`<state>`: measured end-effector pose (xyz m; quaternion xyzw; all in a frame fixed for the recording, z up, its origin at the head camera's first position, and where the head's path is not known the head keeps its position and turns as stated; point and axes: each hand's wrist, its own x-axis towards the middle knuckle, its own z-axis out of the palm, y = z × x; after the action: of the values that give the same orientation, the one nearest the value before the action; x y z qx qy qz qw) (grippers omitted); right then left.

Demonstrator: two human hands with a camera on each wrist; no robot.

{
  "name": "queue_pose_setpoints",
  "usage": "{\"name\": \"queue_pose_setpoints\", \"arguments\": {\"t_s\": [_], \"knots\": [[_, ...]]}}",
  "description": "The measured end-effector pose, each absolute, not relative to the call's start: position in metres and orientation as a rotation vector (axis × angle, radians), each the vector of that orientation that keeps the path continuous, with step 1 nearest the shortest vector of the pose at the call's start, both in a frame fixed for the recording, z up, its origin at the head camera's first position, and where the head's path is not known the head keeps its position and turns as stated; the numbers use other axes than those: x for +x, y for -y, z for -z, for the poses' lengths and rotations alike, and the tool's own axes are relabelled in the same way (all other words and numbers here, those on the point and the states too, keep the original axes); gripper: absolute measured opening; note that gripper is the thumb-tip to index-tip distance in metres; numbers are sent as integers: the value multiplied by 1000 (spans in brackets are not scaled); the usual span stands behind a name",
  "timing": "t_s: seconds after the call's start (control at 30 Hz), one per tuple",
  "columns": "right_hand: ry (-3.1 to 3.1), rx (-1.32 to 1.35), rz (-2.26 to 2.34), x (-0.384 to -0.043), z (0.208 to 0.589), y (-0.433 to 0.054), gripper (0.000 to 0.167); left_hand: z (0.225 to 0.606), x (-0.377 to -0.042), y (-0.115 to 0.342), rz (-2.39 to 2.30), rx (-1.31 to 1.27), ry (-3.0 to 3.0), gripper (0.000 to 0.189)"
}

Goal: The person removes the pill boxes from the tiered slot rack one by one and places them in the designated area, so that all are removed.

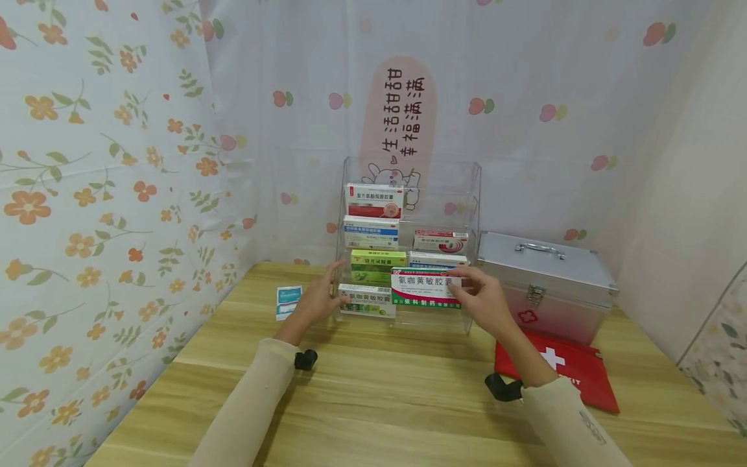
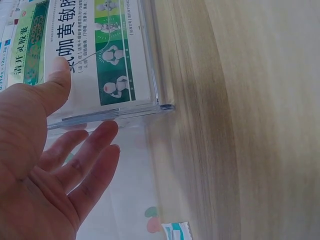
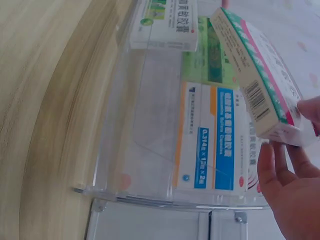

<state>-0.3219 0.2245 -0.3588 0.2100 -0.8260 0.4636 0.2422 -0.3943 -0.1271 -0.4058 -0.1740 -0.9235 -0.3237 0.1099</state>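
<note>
My right hand [image 1: 487, 305] pinches a green, white and red medicine box [image 1: 423, 290] by its right end, in front of a clear tiered display rack [image 1: 432, 318]. The right wrist view shows that box [image 3: 255, 70] tilted, thumb on one face and fingers on another. At the rack's left side, my left hand [image 1: 315, 301] grips the edge. Its thumb lies over the front and its fingers go round the side panel, as the left wrist view shows. Next to that thumb, a white-and-green medicine box [image 1: 367, 301] stands in the lowest tier.
More medicine boxes fill the tiers, among them a lime-green box [image 1: 378, 267] and a red-and-white box [image 1: 440, 241]. Right of the rack stands a silver case [image 1: 548, 272], with a red first-aid pouch [image 1: 595, 383] before it. A small teal-and-white packet [image 1: 288, 302] lies on the left.
</note>
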Motion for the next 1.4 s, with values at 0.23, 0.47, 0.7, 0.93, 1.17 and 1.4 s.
{"name": "queue_pose_setpoints", "arguments": {"t_s": [0.23, 0.47, 0.7, 0.93, 1.17, 1.4], "knots": [[2378, 558, -1362, -317, 357, -221, 35, 406, -395, 128, 939, -532, 2707, 90], [2443, 607, -1478, -316, 361, -218, 45, 405, -395, 129, 937, -518, 2722, 90], [2487, 628, -1506, -317, 365, -216, 47, 406, -395, 129, 936, -516, 2723, 91], [2574, 690, -1613, -318, 370, -214, 52, 406, -397, 129, 952, -519, 2719, 90], [2643, 736, -1681, -321, 382, -210, 45, 405, -397, 128, 947, -515, 2712, 89], [2631, 783, -1768, -324, 395, -206, 38, 406, -396, 127, 926, -511, 2721, 89]]}}
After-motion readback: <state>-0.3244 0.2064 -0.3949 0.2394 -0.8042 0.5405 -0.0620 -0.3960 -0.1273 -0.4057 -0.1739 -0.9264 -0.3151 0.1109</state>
